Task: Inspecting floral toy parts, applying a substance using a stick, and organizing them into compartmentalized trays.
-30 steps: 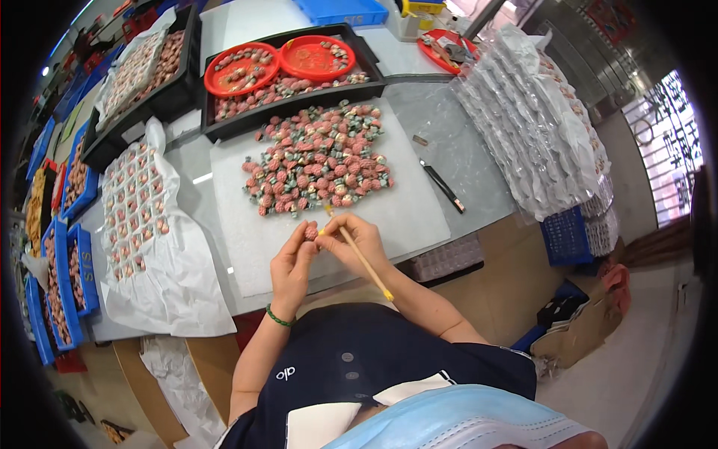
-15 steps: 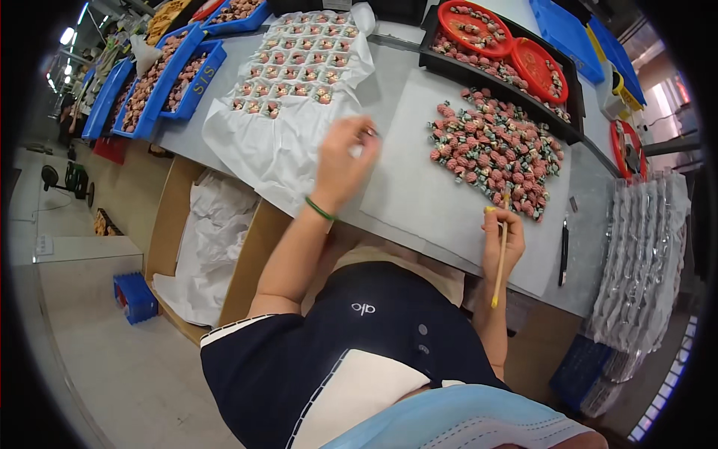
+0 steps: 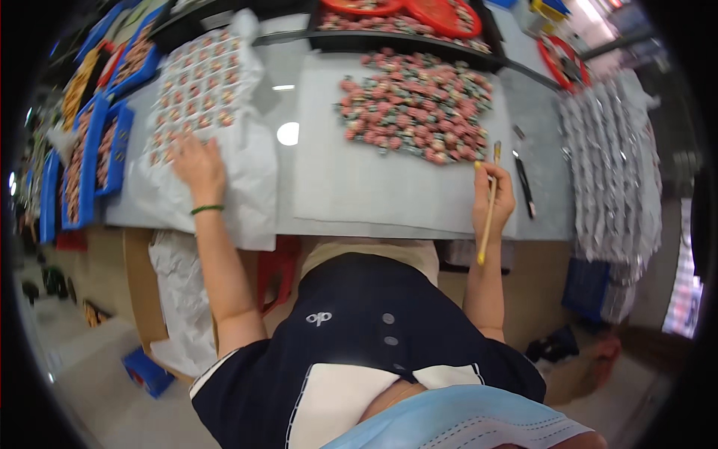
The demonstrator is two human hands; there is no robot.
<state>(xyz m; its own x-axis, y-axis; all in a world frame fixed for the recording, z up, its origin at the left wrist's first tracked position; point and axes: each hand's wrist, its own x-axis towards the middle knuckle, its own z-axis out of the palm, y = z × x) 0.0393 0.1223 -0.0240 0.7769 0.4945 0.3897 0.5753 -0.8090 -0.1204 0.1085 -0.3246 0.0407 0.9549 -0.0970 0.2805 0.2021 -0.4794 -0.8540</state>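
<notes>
My left hand (image 3: 198,168), with a green band at the wrist, reaches over the near end of a white compartment tray (image 3: 174,99). Small pink-and-cream pieces sit in its cells. The fingers are bent down at the nearest cells, and whatever is between them is hidden. In my right hand (image 3: 495,198) a thin brush-like stick (image 3: 488,228) with a yellow lower end is held upright-slanted. A yellow patch (image 3: 479,165) shows at that thumb's tip. Just beyond this hand lies a broad heap of small pink, green-based pieces (image 3: 419,105) on a white sheet (image 3: 359,183).
A black tray (image 3: 404,43) with red dishes (image 3: 441,16) stands behind the heap. Blue bins (image 3: 84,161) of pieces line the left. A black pen-like tool (image 3: 525,183) lies at right, near stacked clear plastic trays (image 3: 609,165). White paper (image 3: 183,299) fills a carton below.
My left hand has moved left from over the sheet's middle to the compartment tray. My right hand still holds the stick. The whole view has turned and shifted.
</notes>
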